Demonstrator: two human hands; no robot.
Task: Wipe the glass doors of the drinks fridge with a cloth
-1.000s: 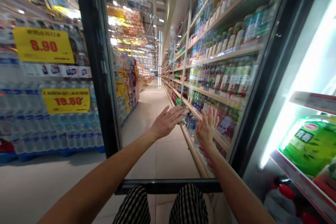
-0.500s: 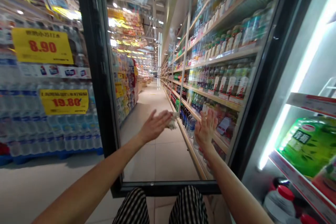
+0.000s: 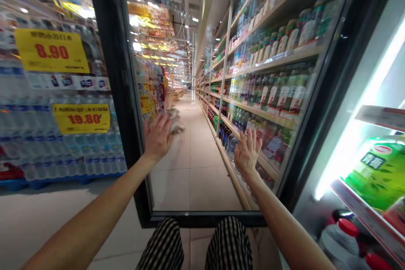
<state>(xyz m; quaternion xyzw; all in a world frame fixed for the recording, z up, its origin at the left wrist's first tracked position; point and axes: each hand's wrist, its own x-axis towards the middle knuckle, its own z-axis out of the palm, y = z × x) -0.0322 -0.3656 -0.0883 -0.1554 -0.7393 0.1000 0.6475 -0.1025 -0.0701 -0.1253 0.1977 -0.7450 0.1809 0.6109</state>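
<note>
A glass door with a black frame (image 3: 202, 219) stands in front of my knees, and the aisle shows through its pane. My left hand (image 3: 158, 139) is at the left part of the pane, pressing a crumpled whitish cloth (image 3: 176, 122) against the glass; the cloth sticks out past the fingertips, slightly blurred. Farther right, my right hand (image 3: 248, 154) is open, its fingers stretched upward and its palm toward the glass, with nothing in it.
Lit cooler shelves at the right hold a green drink bottle (image 3: 378, 173) and red-capped bottles (image 3: 340, 236). Stacked bottled water (image 3: 91, 152) with yellow price signs (image 3: 82, 118) stands left of the door. Drink shelves (image 3: 278, 114) show in or through the pane.
My left hand has swept the cloth leftward and a little upward across the glass. My right hand stays at about the same place. The view has shifted slightly.
</note>
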